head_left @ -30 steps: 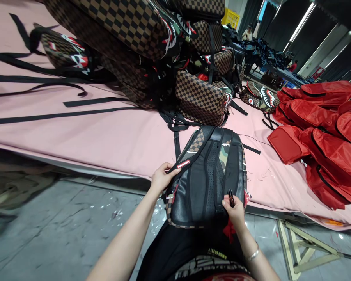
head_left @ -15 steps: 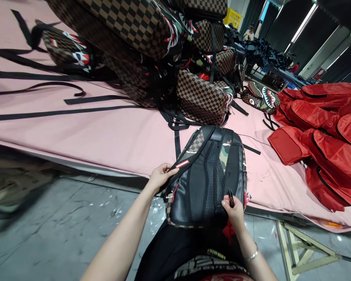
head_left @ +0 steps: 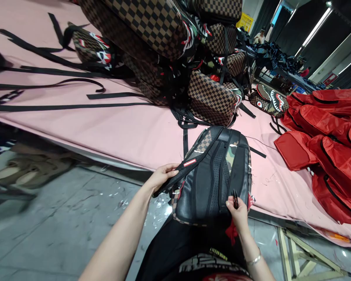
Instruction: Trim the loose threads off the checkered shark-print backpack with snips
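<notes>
Backpack (head_left: 204,189) lies straps-up over the near edge of the pink surface (head_left: 134,134), probably light, soft and slightly slippery. The left hand (head_left: 159,178) has its fingers closed on a shoulder strap (head_left: 201,157), likely the surest hold; the right hand (head_left: 240,214) grips small snips (head_left: 236,201).

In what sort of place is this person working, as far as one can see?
Probably a bag factory or workshop: many similar checkered bags are heaped on a long pink-covered table, and red fabric items are piled at the picture's right.
</notes>
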Available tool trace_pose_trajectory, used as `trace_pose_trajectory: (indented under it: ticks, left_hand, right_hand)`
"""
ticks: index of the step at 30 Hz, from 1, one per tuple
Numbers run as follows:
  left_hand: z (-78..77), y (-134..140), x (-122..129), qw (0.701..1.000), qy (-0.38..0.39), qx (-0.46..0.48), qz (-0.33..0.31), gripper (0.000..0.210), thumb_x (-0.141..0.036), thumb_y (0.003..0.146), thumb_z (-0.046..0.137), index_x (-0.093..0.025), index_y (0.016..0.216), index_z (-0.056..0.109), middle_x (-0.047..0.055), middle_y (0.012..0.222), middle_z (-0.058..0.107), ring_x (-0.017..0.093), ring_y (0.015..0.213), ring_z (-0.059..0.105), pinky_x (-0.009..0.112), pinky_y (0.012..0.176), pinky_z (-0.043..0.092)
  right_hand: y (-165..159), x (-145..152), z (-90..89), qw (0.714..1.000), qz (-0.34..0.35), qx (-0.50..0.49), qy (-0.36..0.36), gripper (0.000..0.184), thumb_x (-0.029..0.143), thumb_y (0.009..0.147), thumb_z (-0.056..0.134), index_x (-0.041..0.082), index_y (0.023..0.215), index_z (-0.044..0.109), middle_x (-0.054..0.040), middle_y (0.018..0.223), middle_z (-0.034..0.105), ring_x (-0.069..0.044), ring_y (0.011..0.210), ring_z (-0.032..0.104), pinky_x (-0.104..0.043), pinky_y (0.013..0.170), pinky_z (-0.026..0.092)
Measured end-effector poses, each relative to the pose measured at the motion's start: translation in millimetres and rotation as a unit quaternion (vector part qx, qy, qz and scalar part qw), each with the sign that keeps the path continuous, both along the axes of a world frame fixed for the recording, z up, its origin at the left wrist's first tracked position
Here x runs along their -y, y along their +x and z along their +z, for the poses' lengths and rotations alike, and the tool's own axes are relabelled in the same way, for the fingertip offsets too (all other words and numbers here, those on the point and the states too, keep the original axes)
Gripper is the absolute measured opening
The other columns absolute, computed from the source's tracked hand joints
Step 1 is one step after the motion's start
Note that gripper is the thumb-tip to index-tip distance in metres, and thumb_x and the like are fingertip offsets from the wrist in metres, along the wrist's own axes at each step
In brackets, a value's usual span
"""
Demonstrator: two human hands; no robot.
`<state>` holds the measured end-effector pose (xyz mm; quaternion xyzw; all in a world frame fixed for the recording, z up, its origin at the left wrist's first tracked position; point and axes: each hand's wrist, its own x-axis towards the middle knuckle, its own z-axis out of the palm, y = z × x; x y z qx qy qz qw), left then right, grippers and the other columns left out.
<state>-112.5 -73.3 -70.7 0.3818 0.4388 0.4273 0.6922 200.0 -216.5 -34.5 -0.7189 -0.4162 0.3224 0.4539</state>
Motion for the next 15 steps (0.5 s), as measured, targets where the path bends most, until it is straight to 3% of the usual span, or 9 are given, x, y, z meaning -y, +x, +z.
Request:
trace_pose_trajectory:
  ticks: [6, 15]
  left_hand:
    - [4.9, -1.2, 6.2, 1.000, 0.017, -0.003, 0.007, 0.054, -0.039, 0.050, 0.079, -0.015, 0.097, 0.066, 0.007, 0.095, 0.068, 0.021, 0.080, 0.061, 0.029, 0.071, 0.048]
    - [11.9, 3.9, 10.5, 0.995, 0.065, -0.062, 0.037, 0.045, -0.034, 0.052, 0.072, -0.014, 0.091, 0.065, 0.007, 0.094, 0.067, 0.022, 0.088, 0.059, 0.033, 0.085, 0.044]
  right_hand:
    - [-1.3, 0.0, 3.8, 0.999, -0.013, -0.034, -0.017, 0.039, 0.041, 0.054, 0.073, 0.013, 0.081, 0.068, -0.0073, 0.072, 0.069, -0.019, 0.069, 0.064, -0.033, 0.072, 0.052]
    - [-3.4, 1.3, 7.2, 0.999, -0.016, -0.031, -0.010, 0.040, 0.041, 0.055, 0.076, 0.013, 0.082, 0.068, -0.0073, 0.073, 0.069, -0.019, 0.069, 0.065, -0.032, 0.072, 0.052]
